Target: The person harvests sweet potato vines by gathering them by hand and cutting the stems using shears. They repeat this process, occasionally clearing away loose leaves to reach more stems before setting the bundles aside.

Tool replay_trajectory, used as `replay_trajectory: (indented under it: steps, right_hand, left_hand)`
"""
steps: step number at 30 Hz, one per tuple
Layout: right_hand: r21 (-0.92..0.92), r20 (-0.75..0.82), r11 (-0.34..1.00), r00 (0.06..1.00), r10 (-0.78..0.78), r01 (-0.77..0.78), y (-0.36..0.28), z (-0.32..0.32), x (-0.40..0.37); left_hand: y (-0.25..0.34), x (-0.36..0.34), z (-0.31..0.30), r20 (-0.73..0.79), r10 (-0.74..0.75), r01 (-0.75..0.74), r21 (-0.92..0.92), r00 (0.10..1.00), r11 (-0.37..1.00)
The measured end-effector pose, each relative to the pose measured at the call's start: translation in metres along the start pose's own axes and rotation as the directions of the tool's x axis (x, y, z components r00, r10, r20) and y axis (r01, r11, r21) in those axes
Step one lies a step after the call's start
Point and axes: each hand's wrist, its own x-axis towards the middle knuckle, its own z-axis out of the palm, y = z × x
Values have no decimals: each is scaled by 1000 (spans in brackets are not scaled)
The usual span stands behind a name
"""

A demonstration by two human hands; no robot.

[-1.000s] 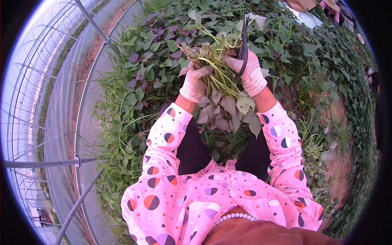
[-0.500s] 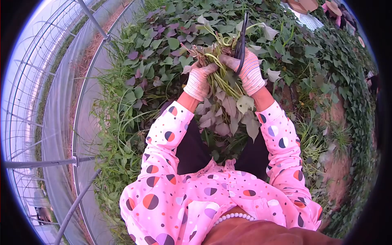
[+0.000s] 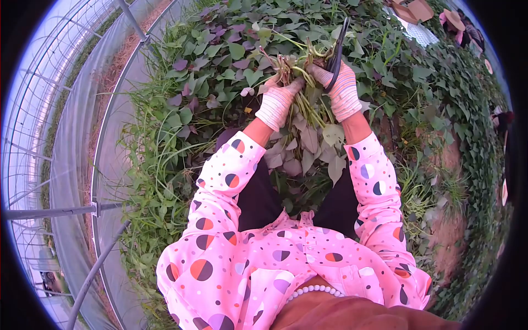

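Observation:
My left hand (image 3: pixel 279 100), in a striped work glove with dirty fingertips, is closed around the left side of a bunch of cut vines (image 3: pixel 308 104). The stem ends point up and the pale leaves hang down between my forearms. My right hand (image 3: pixel 336 88), gloved too, grips the right side of the same bunch. Black-handled scissors or a similar tool (image 3: pixel 337 55) lie against the right hand, upright along its palm; how the fingers hold them is partly hidden.
Leafy green and purple vines (image 3: pixel 220 66) surround the hands. A metal frame with plastic sheeting (image 3: pixel 71 148) runs along the left. At the top right are a cardboard box (image 3: pixel 413 11), a white tray (image 3: pixel 421 34) and another person (image 3: pixel 455 23) in a hat.
Both hands and the bunch have shifted slightly to the right. The black tool has tilted further to the right, and the view has moved a little.

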Motion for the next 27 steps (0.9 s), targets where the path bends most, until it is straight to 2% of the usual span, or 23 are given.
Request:
replay_trajectory:
  steps: [1,3,5,6,7,9,10,11,14,18,21,23,27]
  right_hand:
    - [-4,12,999,999,-37,37,4,2,1]
    - [8,63,1000,998,20,-21,6,4,3]
    - [56,126,996,989,-78,71,17,6,5]
    - [-29,129,998,990,-49,53,21,10,9]
    - [-30,131,998,990,-47,51,25,8,8]
    - [-191,68,981,997,-24,37,10,7,-2]
    - [-102,66,995,998,-12,18,20,6,4]
    - [-100,65,995,998,-13,19,16,5,3]
    - [-67,2,997,999,-42,42,-1,1,0]
    - [-33,16,999,1000,-24,25,-3,-2,0]
    - [-105,5,994,1000,-8,9,-10,-6,-3]
    - [-51,-12,997,998,-59,59,-2,-10,1]
    - [-95,-21,993,997,-73,71,6,-13,5]
  left_hand:
    - [-1,2,-2,1,0,0,-1,1000,1000]
    - [1,0,-1,-27,-15,17,68,1000,998]
    - [-1,2,-3,-39,-40,43,81,998,996]
    - [-7,5,-7,-11,7,-5,183,1000,983]
    - [-12,7,-11,23,51,-55,281,998,958]
    - [-12,6,-9,56,69,-80,218,996,973]
    - [-11,5,-9,63,9,-19,159,998,987]
    - [-7,3,-6,74,-50,42,101,996,994]
    - [5,-4,-1,128,-44,38,49,991,998]
    - [7,-5,-2,152,-40,34,39,988,999]
    - [11,-6,-1,175,-35,28,38,984,999]
    - [11,-7,-4,211,-59,63,-14,976,998]
    - [6,-3,-11,210,-97,110,-50,973,993]
